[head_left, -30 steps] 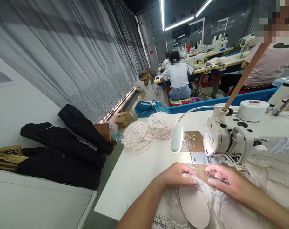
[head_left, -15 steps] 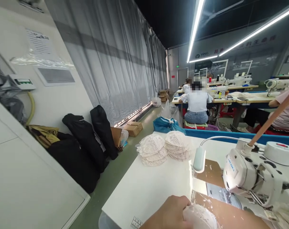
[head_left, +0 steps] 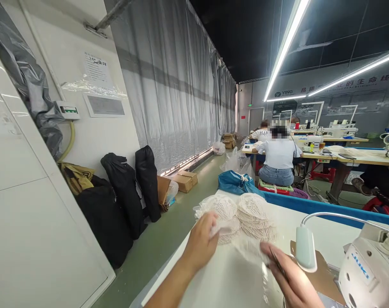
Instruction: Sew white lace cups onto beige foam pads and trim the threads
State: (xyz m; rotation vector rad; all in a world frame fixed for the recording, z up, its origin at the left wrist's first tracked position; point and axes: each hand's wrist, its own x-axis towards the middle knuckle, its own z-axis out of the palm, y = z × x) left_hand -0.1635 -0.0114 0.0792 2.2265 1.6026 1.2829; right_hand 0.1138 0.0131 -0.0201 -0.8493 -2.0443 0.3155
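Note:
Two stacks of white lace cups stand side by side on the white table, a left stack (head_left: 225,205) and a right stack (head_left: 255,214). My left hand (head_left: 201,241) is at the near side of the left stack, its thumb and fingers apart and slightly blurred; whether it touches the lace is unclear. In my right hand (head_left: 290,273) is a blurred white lace cup (head_left: 250,250), held just in front of the right stack. A thin dark tool (head_left: 278,263), its kind unclear, lies along the same hand's fingers.
A white sewing machine (head_left: 369,265) stands at right, with a lamp (head_left: 305,248) on a bent neck beside it. A blue bundle (head_left: 236,182) lies behind the stacks. Black bags (head_left: 101,226) and a cardboard box (head_left: 184,182) line the floor at left. A seated person (head_left: 276,156) works ahead.
The view has shifted left. My left hand has moved from the lace cup by the machine to the left stack. My right hand has come into view holding a lace cup.

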